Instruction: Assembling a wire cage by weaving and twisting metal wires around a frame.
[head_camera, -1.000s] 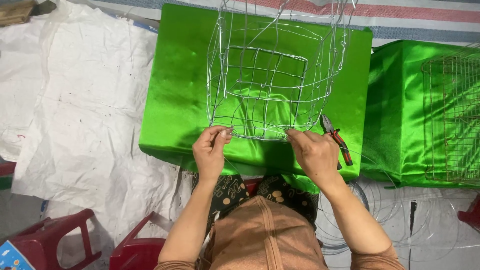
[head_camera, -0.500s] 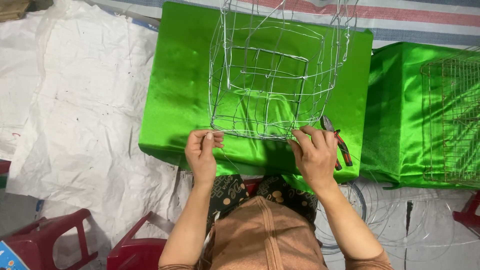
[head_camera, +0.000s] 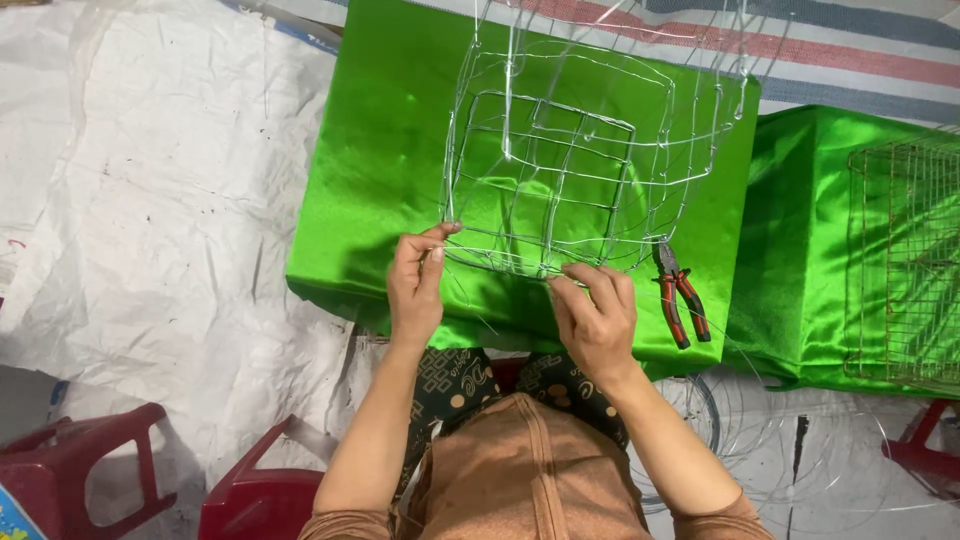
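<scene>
Nearest me: my lap, brown top, patterned dark trousers; red plastic stools (head_camera: 95, 470) low on my left. Coils of loose wire (head_camera: 740, 440) on the white sheeting (head_camera: 150, 250) by my right side.

My left hand (head_camera: 415, 285) pinches the near left corner of the wire basket frame (head_camera: 570, 170), thumb and fingertips closed on the bottom wire. My right hand (head_camera: 595, 315) grips the same bottom edge further right, fingers curled over the wire.

The frame sits on the green satin-covered table (head_camera: 370, 180), tilted up on its near edge, open grid facing me. Red-handled pliers (head_camera: 680, 300) lie on the cloth just right of my right hand, not touching it.

Further right: second green-covered block (head_camera: 800, 240) with a rusty wire mesh panel (head_camera: 905, 260) lying on it. Beyond, striped fabric (head_camera: 850, 60)
</scene>
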